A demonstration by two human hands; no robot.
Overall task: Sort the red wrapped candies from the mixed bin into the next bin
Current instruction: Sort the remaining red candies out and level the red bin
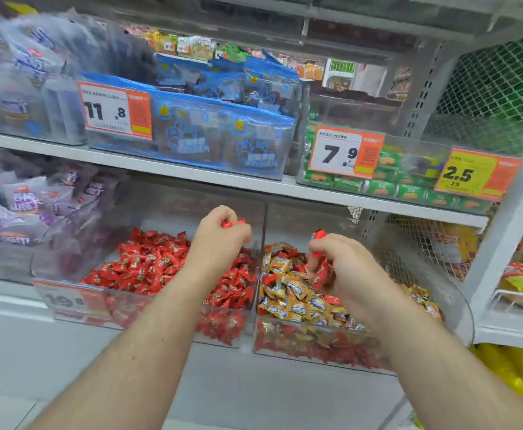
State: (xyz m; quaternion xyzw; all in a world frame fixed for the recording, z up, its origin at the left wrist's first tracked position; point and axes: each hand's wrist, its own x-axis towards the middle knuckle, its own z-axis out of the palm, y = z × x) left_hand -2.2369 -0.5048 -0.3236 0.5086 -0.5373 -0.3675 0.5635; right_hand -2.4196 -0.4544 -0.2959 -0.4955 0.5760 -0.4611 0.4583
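Two clear bins stand side by side on the lower shelf. The left bin point(77, 293) holds a heap of red wrapped candies point(148, 262). The right, mixed bin point(458, 305) holds gold wrapped candies point(297, 290) with red ones among them. My left hand point(219, 234) hovers over the right part of the left bin and grips red candies point(232, 224) in its curled fingers. My right hand point(337, 262) is over the mixed bin, gripping several red candies point(318, 235); one sticks up above the fist, others hang below the fingers.
A clear divider wall point(261, 231) separates the two bins. The shelf above point(191, 176) carries bins of blue packets point(223, 141) and green packets point(387, 187) with price tags. Purple packets point(21, 206) lie to the left, wire mesh point(424, 243) and yellow bags point(520, 283) to the right.
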